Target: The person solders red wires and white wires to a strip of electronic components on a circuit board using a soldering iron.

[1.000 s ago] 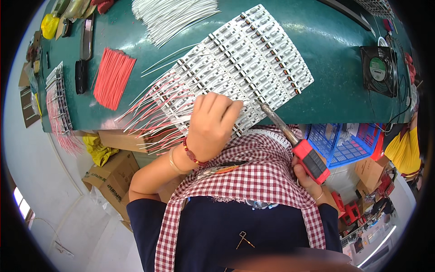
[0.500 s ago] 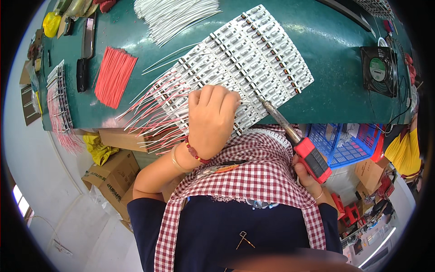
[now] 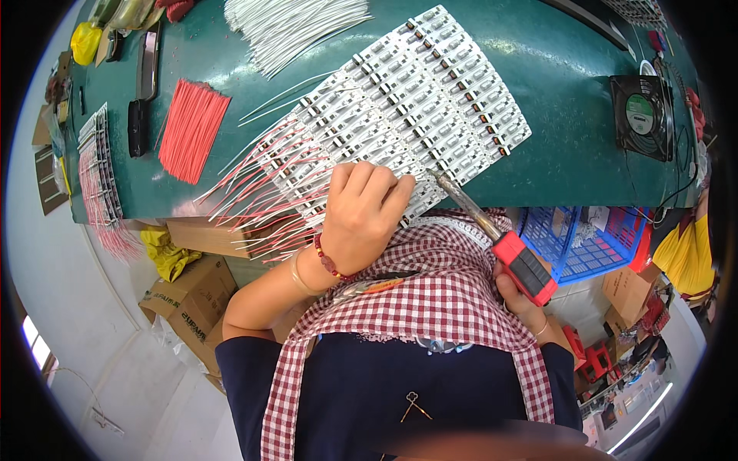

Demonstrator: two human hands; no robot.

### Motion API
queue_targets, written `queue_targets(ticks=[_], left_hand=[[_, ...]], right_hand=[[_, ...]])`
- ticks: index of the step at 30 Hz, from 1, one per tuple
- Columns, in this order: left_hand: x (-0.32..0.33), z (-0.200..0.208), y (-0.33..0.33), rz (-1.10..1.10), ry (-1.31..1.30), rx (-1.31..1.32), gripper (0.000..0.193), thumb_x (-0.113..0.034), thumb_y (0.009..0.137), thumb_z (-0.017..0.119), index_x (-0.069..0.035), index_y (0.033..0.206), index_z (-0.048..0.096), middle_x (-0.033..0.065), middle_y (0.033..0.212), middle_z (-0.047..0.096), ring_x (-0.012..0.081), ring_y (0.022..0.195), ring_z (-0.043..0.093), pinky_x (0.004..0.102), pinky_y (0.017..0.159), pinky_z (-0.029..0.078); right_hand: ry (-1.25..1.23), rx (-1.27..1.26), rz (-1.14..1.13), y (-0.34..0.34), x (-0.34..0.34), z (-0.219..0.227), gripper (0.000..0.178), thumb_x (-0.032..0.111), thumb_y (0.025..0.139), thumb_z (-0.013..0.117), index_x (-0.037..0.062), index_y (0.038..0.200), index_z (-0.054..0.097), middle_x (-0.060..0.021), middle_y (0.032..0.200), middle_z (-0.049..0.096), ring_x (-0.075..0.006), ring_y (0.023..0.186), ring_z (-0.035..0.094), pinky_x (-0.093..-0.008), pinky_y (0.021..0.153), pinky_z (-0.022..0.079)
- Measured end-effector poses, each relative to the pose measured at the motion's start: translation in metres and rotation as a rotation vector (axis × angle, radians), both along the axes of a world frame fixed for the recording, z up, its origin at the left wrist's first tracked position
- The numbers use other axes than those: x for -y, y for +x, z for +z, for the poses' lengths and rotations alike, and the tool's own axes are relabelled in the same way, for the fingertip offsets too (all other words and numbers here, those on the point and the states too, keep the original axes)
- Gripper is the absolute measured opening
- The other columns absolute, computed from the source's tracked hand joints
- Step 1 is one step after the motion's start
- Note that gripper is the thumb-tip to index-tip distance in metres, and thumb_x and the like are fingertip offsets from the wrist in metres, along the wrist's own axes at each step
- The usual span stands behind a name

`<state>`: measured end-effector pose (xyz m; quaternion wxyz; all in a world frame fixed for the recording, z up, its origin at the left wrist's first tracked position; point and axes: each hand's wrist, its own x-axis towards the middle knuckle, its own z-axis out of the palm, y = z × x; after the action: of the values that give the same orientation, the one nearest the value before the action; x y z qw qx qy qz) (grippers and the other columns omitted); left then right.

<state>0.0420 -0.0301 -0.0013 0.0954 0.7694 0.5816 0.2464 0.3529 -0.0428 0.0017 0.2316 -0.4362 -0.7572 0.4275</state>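
Observation:
A large white panel of small circuit boards (image 3: 480, 96) lies tilted on the bench, its near corner over the edge. Red and white wires (image 3: 254, 188) fan out from its left side. Over the panel's near part, my left hand (image 3: 361, 211) is closed in a pinch, a thin white wire (image 3: 419, 174) showing at its fingertips; the fingers partly hide it. My right hand (image 3: 520, 298) grips the red and black handle of a soldering iron (image 3: 473, 211) from below. The iron's metal tip meets the panel just right of my left fingertips.
On the green bench (image 3: 565, 146) lie a bundle of red wires (image 3: 192, 131) and a pile of white wires (image 3: 296, 31). A wired panel (image 3: 100, 165) hangs over the left edge. At the right stands a black fan (image 3: 642, 119). Below are blue baskets (image 3: 576, 242) and cardboard boxes (image 3: 188, 296).
My left hand has drawn slightly nearer to me and to the right. The soldering iron's tip has shifted a little left and nearer, along the panel.

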Motion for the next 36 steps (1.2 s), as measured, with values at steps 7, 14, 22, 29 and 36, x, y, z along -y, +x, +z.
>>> queue_targets(ticks=[7, 14, 22, 29, 36], left_hand=[[-0.001, -0.002, 0.001, 0.038, 0.039, 0.010, 0.027, -0.002, 0.070, 0.065, -0.006, 0.096, 0.070, 0.0017, 0.078, 0.052, 0.0196, 0.073, 0.051, 0.0348, 0.073, 0.039], [-0.001, -0.003, 0.001, 0.044, 0.027, 0.004, 0.026, -0.001, 0.071, 0.065, -0.006, 0.096, 0.070, 0.0017, 0.077, 0.051, 0.0191, 0.072, 0.051, 0.0350, 0.073, 0.039], [-0.002, 0.003, 0.004, 0.039, 0.054, 0.003, 0.027, -0.002, 0.069, 0.066, -0.005, 0.095, 0.070, 0.0015, 0.079, 0.053, 0.0192, 0.073, 0.052, 0.0350, 0.071, 0.039], [0.004, -0.001, 0.009, 0.006, 0.035, 0.059, 0.030, -0.003, 0.067, 0.066, -0.003, 0.096, 0.071, 0.0025, 0.079, 0.054, 0.0197, 0.073, 0.052, 0.0345, 0.068, 0.038], [0.001, -0.002, 0.010, 0.004, 0.017, 0.056, 0.028, -0.001, 0.067, 0.066, -0.003, 0.095, 0.071, 0.0030, 0.079, 0.053, 0.0200, 0.074, 0.052, 0.0350, 0.069, 0.038]], right_hand=[[0.038, 0.035, 0.040, -0.008, -0.006, 0.011, 0.026, 0.006, 0.067, 0.072, -0.0030, 0.090, 0.065, -0.0126, 0.080, 0.067, -0.0291, 0.064, 0.066, -0.0351, 0.057, 0.052], [-0.126, -0.018, -0.033, 0.008, 0.006, 0.006, 0.034, 0.016, 0.076, 0.072, -0.0067, 0.100, 0.067, -0.0142, 0.086, 0.069, -0.0292, 0.069, 0.069, -0.0366, 0.063, 0.054], [-0.146, -0.012, -0.051, 0.014, 0.010, 0.006, 0.037, 0.023, 0.081, 0.073, -0.0063, 0.102, 0.067, -0.0133, 0.084, 0.069, -0.0278, 0.067, 0.068, -0.0353, 0.062, 0.053], [-0.142, 0.053, -0.045, 0.017, 0.013, 0.013, 0.031, 0.016, 0.075, 0.074, -0.0054, 0.097, 0.068, -0.0141, 0.085, 0.069, -0.0294, 0.068, 0.069, -0.0359, 0.064, 0.055], [-0.113, 0.049, -0.028, 0.010, 0.008, 0.009, 0.030, 0.010, 0.069, 0.073, -0.0045, 0.095, 0.068, -0.0160, 0.085, 0.069, -0.0315, 0.070, 0.068, -0.0367, 0.064, 0.055]])
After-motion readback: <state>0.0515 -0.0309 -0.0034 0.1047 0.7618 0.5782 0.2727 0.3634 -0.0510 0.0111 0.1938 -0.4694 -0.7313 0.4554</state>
